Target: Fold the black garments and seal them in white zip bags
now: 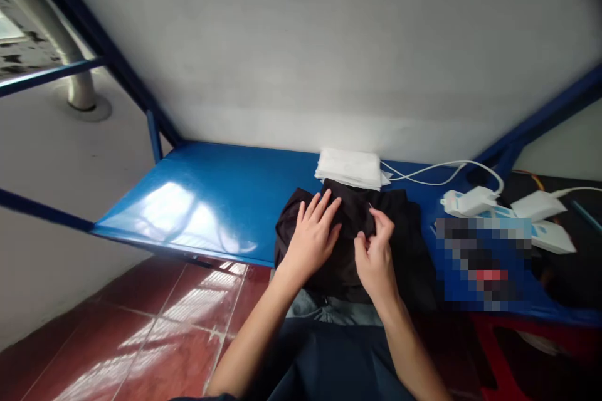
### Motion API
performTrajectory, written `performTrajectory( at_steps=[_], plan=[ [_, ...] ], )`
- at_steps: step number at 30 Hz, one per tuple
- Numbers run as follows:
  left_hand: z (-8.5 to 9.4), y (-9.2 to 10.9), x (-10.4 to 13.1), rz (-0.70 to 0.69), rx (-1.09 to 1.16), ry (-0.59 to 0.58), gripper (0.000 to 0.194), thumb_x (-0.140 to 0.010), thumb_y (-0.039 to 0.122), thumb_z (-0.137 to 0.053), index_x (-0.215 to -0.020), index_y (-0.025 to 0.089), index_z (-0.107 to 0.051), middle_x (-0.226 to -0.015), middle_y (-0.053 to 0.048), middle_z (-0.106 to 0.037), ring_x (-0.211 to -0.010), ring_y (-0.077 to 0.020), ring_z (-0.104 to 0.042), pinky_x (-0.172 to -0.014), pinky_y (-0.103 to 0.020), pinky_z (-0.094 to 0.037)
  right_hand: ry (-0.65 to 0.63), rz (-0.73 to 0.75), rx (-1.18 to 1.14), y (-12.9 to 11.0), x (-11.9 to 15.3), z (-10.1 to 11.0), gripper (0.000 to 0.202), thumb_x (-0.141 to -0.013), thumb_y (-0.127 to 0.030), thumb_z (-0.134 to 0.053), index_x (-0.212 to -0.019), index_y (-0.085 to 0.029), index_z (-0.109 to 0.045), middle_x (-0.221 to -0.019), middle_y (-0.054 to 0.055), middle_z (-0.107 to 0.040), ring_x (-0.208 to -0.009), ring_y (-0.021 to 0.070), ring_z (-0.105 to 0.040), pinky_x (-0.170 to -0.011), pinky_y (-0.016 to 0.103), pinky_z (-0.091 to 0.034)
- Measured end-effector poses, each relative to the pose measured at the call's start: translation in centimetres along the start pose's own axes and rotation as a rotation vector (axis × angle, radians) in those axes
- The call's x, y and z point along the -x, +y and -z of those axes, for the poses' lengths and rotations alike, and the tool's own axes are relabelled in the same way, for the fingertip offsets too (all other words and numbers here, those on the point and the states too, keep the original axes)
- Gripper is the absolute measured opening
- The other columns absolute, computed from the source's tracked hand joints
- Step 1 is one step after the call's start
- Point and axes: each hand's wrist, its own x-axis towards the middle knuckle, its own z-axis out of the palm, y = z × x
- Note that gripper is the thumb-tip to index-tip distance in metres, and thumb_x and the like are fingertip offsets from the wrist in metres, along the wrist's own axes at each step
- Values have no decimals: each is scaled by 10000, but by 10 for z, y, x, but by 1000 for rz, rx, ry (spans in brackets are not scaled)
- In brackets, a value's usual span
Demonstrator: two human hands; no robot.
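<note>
A piece of black cloth (350,269), folded and bunched, lies across my lap and over the front edge of the blue table. My left hand (313,229) rests flat on its left part, fingers spread. On the right, my right hand (376,247) is closed in a pinch just above the fabric. A thin, light sliver that looks like a needle (370,205) shows at the tip of its index finger. Any thread is too fine to make out.
Behind the cloth, a stack of white folded sheets (350,166) sits on the blue table (226,169) by the wall. To the right are a white power strip (548,235) with plugged-in adapters, a white cable (427,170) and a blurred-out patch. A blue metal frame (129,84) rises at left.
</note>
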Motion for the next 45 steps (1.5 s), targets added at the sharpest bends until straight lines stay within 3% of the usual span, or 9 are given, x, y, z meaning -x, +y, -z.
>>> performTrajectory(
  at_steps=[4,7,13,18,26,30,34,39,45],
  plan=[
    [-28,-2,-2,22,-198,-167,513,-1026,326,-519,-1537,328,-471,-1682,-48,-347,-1583,-365,-229,-1250,-729,-123,-91,55,360,15,15,23,487,-1000,-158,-416,-1466,-224,-540,-1681,122,-346,-1581,320,-251,-1227,577,-376],
    [-25,-12,-2,22,-51,-167,509,-1059,339,-444,-1567,328,-420,-1709,-36,-285,-1592,-340,-208,-1266,-710,-102,-138,147,365,-3,4,17,546,-1010,-139,-387,-1531,-257,-504,-1595,73,-500,-1541,272,-363,-1248,538,-364],
    [-8,-33,3,301,464,232,475,-1084,318,-220,-1537,300,-362,-1565,-133,-480,-1351,-250,-589,-1106,-459,-537,-408,8,450,-34,-21,-15,672,-997,-440,-571,-1595,-182,-404,-1526,173,-561,-1233,356,-677,-931,470,-622],
    [-11,-37,4,336,397,166,451,-1051,263,-251,-1459,309,-438,-1176,-118,-706,-1074,-259,-707,-959,-475,-594,-400,80,593,-32,-31,-20,676,-969,-342,-628,-1599,-267,-397,-1309,133,-689,-1116,329,-699,-768,382,-630],
    [-26,28,-14,86,81,156,388,-1044,243,-359,-1350,269,-596,-1316,-88,-679,-1247,-293,-625,-1087,-500,-516,-41,42,75,4,-44,40,446,-1042,-250,-404,-1472,-230,-521,-1425,102,-633,-1293,227,-613,-1111,391,-498],
    [-66,66,-18,-70,-37,-85,425,-1035,289,-462,-1451,295,-550,-1559,-86,-530,-1462,-314,-466,-1162,-553,-451,129,-79,368,39,-11,76,400,-1013,-344,-484,-1383,-254,-608,-1356,151,-613,-1250,316,-593,-1017,518,-519],
    [-94,71,-13,-69,-132,-211,431,-1022,290,-506,-1450,297,-553,-1628,-96,-440,-1537,-330,-358,-1206,-629,-358,18,-141,760,55,7,85,344,-974,-361,-563,-1283,-289,-694,-1359,160,-592,-1248,399,-531,-889,587,-517],
    [-68,55,-12,-16,61,-188,435,-1055,350,-470,-1482,283,-519,-1683,-94,-339,-1546,-273,-350,-1216,-495,-405,-75,-75,782,50,-9,90,324,-1017,-364,-496,-1205,-267,-741,-1292,156,-652,-1201,378,-559,-873,587,-527],
    [-1,5,-51,-7,-28,-165,261,-1033,265,-487,-1166,261,-711,-1141,-80,-758,-1046,-259,-732,-929,-370,-568,-1,92,582,43,-32,89,300,-1009,-361,-506,-1114,-273,-772,-1311,111,-682,-1262,357,-574,-1032,619,-499]
  ],
)
